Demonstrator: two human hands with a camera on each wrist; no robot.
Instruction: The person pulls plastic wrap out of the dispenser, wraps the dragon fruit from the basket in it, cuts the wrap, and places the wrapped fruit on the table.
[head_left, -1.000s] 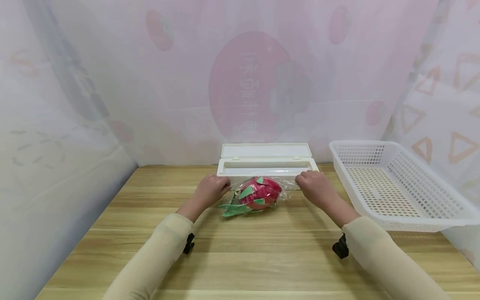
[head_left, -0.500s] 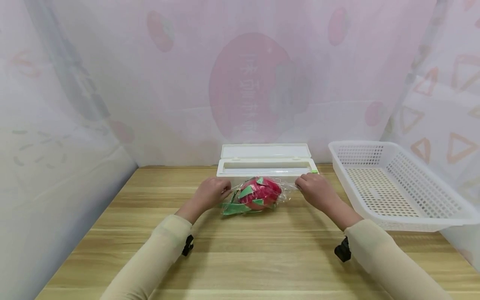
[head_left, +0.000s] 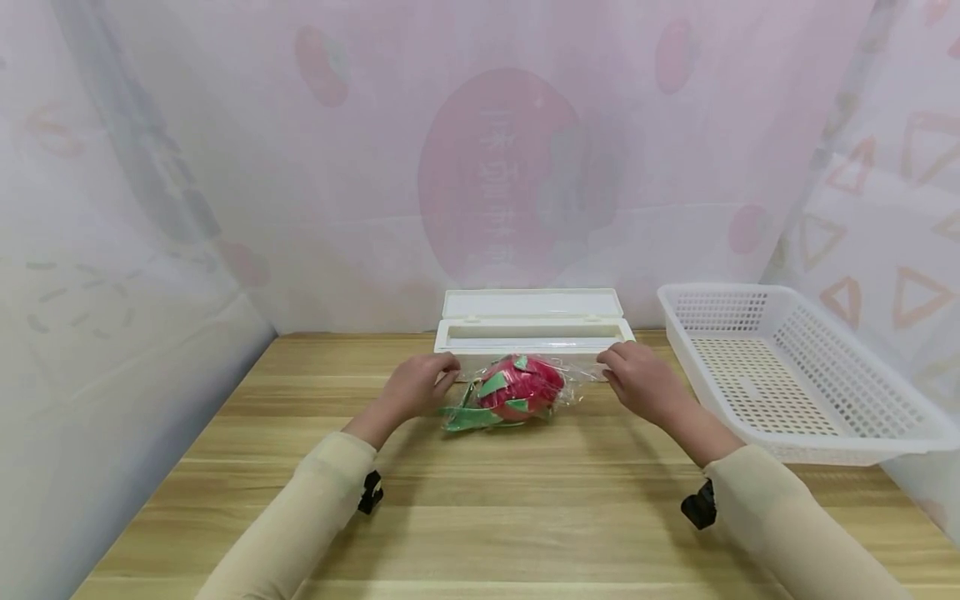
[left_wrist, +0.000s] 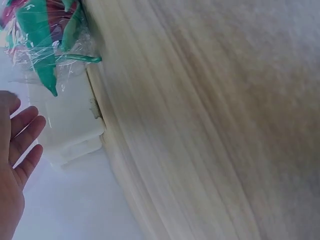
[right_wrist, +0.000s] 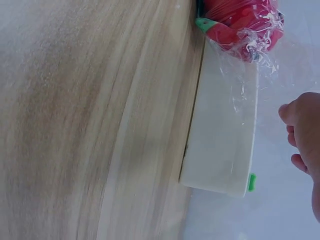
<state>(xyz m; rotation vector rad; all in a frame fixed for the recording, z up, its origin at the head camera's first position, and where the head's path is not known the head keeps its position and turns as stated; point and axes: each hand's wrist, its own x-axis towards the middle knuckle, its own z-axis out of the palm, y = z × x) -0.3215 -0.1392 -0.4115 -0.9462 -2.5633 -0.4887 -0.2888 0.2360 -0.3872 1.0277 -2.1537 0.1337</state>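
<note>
A red dragon fruit with green scales [head_left: 525, 383], perhaps a toy, lies at the table's middle, covered by clear plastic wrap [head_left: 573, 379]. Behind it stands a white cling film box [head_left: 536, 327] with its lid raised; the wrap extends toward the box. My left hand [head_left: 416, 383] is by the box's left end, and its fingers look loose and spread in the left wrist view. Near the right end, my right hand [head_left: 645, 383] has fingertips close to the wrap's edge, thumb and fingers apart in the head view. A green tab [right_wrist: 251, 182] sticks out at the box's corner.
A white perforated plastic basket [head_left: 900, 425] stands on the right of the wooden table [head_left: 525, 517]. Pale printed curtains [head_left: 360, 183] enclose the back and both sides. A dark camera mount sits under each wrist.
Both hands have drawn slightly outward, and their fingers have loosened from the edges of the wrap. The fruit and the box have stayed in place.
</note>
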